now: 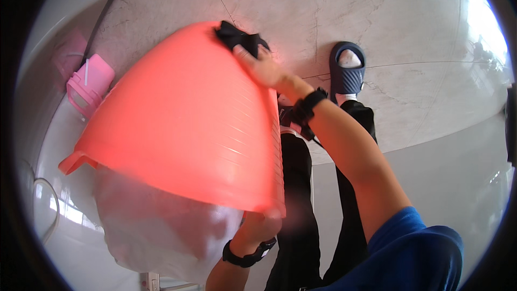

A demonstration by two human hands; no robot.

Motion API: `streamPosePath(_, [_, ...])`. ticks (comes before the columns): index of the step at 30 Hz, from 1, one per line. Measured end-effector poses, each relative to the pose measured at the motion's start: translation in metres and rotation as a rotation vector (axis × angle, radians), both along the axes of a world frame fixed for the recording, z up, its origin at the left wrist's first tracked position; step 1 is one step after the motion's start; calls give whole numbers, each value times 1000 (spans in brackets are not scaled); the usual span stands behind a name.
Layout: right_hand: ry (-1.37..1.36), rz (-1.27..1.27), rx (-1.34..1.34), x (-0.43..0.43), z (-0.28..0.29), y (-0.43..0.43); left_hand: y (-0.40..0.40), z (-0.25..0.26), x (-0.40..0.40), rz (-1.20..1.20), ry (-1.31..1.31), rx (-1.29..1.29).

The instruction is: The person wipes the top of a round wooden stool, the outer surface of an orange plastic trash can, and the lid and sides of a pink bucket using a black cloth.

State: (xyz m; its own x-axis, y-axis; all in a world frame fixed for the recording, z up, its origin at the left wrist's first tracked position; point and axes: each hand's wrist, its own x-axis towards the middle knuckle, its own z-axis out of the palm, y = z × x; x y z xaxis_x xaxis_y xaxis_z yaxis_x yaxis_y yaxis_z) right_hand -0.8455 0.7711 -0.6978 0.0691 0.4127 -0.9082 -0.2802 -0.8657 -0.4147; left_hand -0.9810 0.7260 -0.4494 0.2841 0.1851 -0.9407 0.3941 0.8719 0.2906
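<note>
A large coral-red plastic bin (181, 113) is tipped over, its rim towards the lower part of the view and its base towards the top. A translucent white plastic bag (157, 222) bulges out of its mouth. My right hand (264, 66) presses a dark, crumpled cloth (238, 38) against the bin's side near the base; the hand looks slightly blurred. At the rim's lower right corner, my left hand (262, 226) grips the edge, its fingers mostly hidden by the bin. Each wrist wears a black strap.
A pink plastic container with a handle (91, 83) stands left of the bin, beside a glossy white surface (68, 202). My slippered foot (348, 68) is on the marbled tile floor (404, 20) at right. A pale cable (54, 202) curves at far left.
</note>
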Motion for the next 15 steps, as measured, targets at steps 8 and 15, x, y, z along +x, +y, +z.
streamPosePath(8, [117,-222,2,-7,-19,-40,14,-3,-17,-45,-167,-24])
streamPosePath(15, [222,-274,283,-10,132,-76,109,-14,63,434,204,551])
